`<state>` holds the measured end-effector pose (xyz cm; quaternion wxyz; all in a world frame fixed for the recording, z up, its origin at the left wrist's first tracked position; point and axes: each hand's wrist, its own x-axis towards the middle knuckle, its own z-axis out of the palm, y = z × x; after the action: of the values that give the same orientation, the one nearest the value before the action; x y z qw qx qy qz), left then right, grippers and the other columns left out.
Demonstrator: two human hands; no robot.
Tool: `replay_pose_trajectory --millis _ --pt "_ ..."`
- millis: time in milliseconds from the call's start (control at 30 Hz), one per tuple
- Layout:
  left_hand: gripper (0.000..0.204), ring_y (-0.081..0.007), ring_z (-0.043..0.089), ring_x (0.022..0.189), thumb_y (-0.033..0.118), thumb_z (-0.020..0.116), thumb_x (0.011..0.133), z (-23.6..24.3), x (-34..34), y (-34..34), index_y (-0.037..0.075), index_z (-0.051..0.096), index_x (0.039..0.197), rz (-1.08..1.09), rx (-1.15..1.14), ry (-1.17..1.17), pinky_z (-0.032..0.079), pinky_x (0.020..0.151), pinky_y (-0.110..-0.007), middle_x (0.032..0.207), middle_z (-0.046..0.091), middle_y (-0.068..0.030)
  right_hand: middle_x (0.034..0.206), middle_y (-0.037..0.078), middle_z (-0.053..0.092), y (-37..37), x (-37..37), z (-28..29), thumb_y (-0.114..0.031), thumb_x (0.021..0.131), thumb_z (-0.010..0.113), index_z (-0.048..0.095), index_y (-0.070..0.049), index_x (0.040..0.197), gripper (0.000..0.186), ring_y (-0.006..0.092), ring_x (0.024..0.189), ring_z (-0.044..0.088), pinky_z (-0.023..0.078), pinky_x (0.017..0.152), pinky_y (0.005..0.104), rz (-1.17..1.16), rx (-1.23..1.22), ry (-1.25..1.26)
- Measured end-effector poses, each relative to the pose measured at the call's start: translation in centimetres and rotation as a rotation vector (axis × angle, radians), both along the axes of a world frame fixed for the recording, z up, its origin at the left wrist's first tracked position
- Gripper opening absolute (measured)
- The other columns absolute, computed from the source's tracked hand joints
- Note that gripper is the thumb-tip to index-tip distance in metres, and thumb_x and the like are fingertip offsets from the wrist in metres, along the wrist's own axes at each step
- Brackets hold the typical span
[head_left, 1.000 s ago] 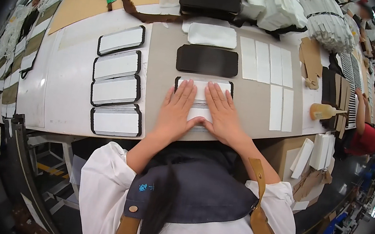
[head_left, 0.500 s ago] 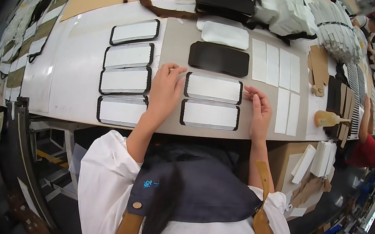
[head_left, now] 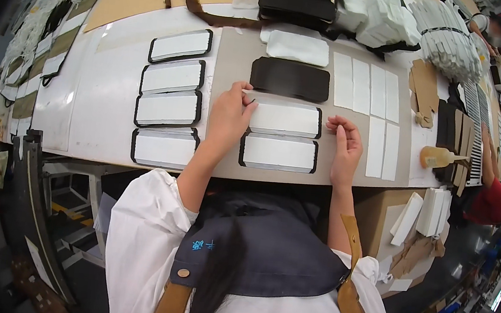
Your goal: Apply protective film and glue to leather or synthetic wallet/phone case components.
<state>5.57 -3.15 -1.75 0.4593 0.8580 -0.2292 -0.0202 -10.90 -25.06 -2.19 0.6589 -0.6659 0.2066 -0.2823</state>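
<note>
My left hand [head_left: 230, 116] is at the left edge of a white panel with a black border [head_left: 286, 119]; its thumb and a fingertip close on the upper left corner, partly hiding it. My right hand [head_left: 345, 147] hovers just off the panel's right end, fingers loosely curled and apart, holding nothing. Below lies a matching black-bordered panel [head_left: 278, 153]. A plain black panel [head_left: 290, 79] rests above, on the same grey board [head_left: 232, 49]. Left of my left hand, several black-bordered white panels [head_left: 168, 109] form a column.
White strips [head_left: 375, 149] lie in rows to the right, beside a bottle of yellowish liquid [head_left: 439, 158]. At the back stand stacked black pieces [head_left: 297, 6], white bundles [head_left: 390, 18] and a tied bundle of strips [head_left: 449, 40]. A person in red [head_left: 489, 202] works at far right.
My left hand has moved slightly right, its thumb and fingers coming onto the panel's upper left corner. My right hand has stayed nearly in place.
</note>
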Motion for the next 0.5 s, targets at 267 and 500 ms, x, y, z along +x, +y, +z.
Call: replay_pose_trajectory --millis 267,500 --pt "0.032 -0.0169 0.061 0.076 0.015 0.072 0.096 0.3 -0.4 0.3 0.005 0.062 0.125 -0.082 -0.015 0.16 0.05 0.075 -0.032 0.089 0.07 -0.0064 0.117 0.009 0.071 -0.1 -1.3 -0.2 -0.006 0.107 0.055 0.067 0.002 0.122 0.021 0.0159 0.106 0.066 0.052 0.098 0.0316 0.006 0.015 0.049" --pt "0.041 -0.0145 0.058 0.081 0.009 0.073 0.095 4.7 -1.1 2.1 0.007 0.061 0.134 -0.053 -0.192 0.183 0.049 0.078 -0.028 0.107 0.074 -0.0079 0.105 0.011 0.064 1.4 -1.1 2.2 0.0 0.085 0.076 0.069 -0.002 0.11 0.026 0.0292 0.097 0.062 0.052 0.089 0.038 0.206 -0.653 0.219"
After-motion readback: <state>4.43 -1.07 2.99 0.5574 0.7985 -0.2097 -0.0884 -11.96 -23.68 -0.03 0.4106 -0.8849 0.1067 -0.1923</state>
